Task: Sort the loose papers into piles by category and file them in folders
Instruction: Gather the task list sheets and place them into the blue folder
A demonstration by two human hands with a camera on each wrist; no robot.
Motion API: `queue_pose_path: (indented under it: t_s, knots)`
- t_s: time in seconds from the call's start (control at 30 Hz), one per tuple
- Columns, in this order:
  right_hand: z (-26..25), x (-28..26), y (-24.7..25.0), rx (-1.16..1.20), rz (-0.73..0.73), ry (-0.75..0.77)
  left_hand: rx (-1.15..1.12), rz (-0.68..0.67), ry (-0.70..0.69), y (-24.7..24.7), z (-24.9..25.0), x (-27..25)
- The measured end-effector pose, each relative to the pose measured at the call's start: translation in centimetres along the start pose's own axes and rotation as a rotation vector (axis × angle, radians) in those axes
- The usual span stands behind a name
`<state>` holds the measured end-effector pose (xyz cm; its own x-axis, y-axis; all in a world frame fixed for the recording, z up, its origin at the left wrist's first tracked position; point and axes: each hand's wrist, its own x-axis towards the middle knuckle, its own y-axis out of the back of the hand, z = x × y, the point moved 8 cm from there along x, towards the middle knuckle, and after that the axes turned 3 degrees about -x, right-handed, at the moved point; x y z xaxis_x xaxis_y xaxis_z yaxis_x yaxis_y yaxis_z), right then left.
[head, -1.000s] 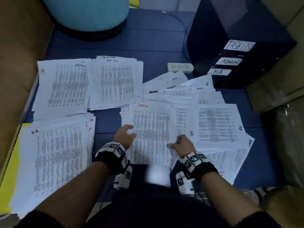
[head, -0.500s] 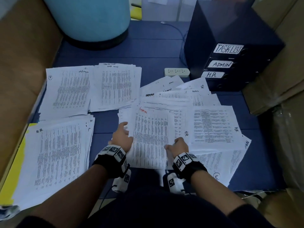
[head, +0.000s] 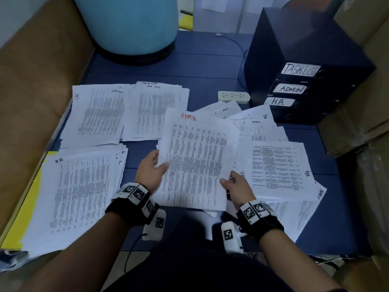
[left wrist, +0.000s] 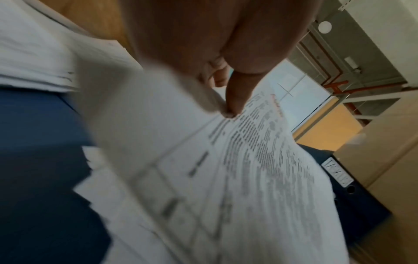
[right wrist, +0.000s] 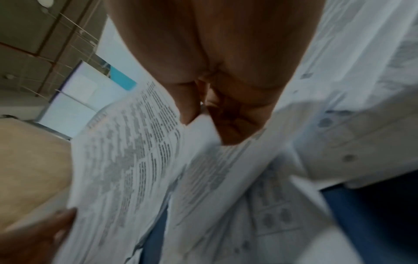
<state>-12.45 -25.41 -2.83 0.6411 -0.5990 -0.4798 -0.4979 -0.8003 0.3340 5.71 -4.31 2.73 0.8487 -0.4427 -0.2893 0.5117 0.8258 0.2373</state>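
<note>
Both hands hold up a printed sheet marked ADMIN in red (head: 195, 161) above the loose papers (head: 275, 165) spread on the blue surface. My left hand (head: 152, 168) pinches its left edge, thumb on top (left wrist: 235, 100). My right hand (head: 233, 184) pinches its lower right edge (right wrist: 196, 114). Sorted piles lie to the left: an admin pile (head: 99, 114), a task list pile (head: 157, 110) and a large H.R. pile (head: 82, 186). Dark binders labelled TASKLIST (head: 301, 69), ADMIN (head: 291, 88) and H.R. (head: 279, 101) are stacked at the right.
A pale blue round tank (head: 130, 24) stands at the back. A white power strip (head: 233, 96) lies beside the binders. Brown cardboard (head: 31, 81) borders the left side and cardboard boxes (head: 362, 114) the right. A yellow folder (head: 31, 199) shows under the H.R. pile.
The ADMIN sheet, which lay flat on the loose papers, has been taken by both hands and lifted, tilted to the left. The head view has shifted closer.
</note>
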Motion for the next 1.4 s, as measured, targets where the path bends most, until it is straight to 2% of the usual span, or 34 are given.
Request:
queue_pose_path:
  t_s: [0.1,0.17,0.27,0.37,0.4,0.47,0.57,0.67,0.8,0.9,1.0,1.1,1.27,1.4]
  knots:
    - [-2.5,0.5,-1.6,-0.029,0.003,0.047,0.085,0.011,0.053,2.2,-1.1,-0.6]
    - [-3.9,0.8,-4.0,-0.049,-0.052,0.063,0.152,0.068,0.078,4.6,-2.0,-1.0]
    - [-5.4,0.4,-8.8,-0.040,-0.202,0.068,0.182,0.213,0.136,9.3,-4.1,-1.3]
    - [-6.3,-1.0,-14.2,-0.001,-0.394,0.013,0.151,0.325,0.181,14.0,-6.2,-1.4]
    - [-6.5,-1.1,-15.6,-0.033,-0.416,0.017,0.135,0.353,0.184,15.4,-6.6,-1.4]
    - [-7.8,-0.9,-17.8,-0.067,-0.405,0.047,0.109,0.359,0.186,17.5,-7.0,-1.4]
    - [-10.3,0.1,-20.2,-0.014,-0.354,0.062,0.000,0.277,0.220,19.5,-7.9,-0.3]
    - [-12.9,1.2,-22.0,-0.013,-0.351,0.063,0.057,0.331,0.189,23.1,-6.9,2.2]
    - [-13.7,2.7,-21.1,-0.077,-0.304,0.057,0.163,0.441,0.134,28.9,-4.4,7.7]
    - [-11.7,3.5,-18.3,-0.107,-0.231,0.003,0.180,0.471,0.178,31.7,-4.0,12.7]
    - [-9.4,3.5,-15.5,-0.166,-0.160,-0.071,0.183,0.458,0.270,33.3,-5.6,17.4]
    - [-7.4,3.3,-13.3,-0.227,-0.105,-0.126,0.193,0.435,0.344,34.4,-9.1,21.4]
    - [-6.3,3.2,-11.4,-0.200,-0.018,-0.174,0.448,0.374,0.387,33.1,-9.5,21.8]
    - [-6.0,3.8,-11.3,-0.169,0.012,-0.202,0.470,0.371,0.417,32.7,-10.0,21.8]
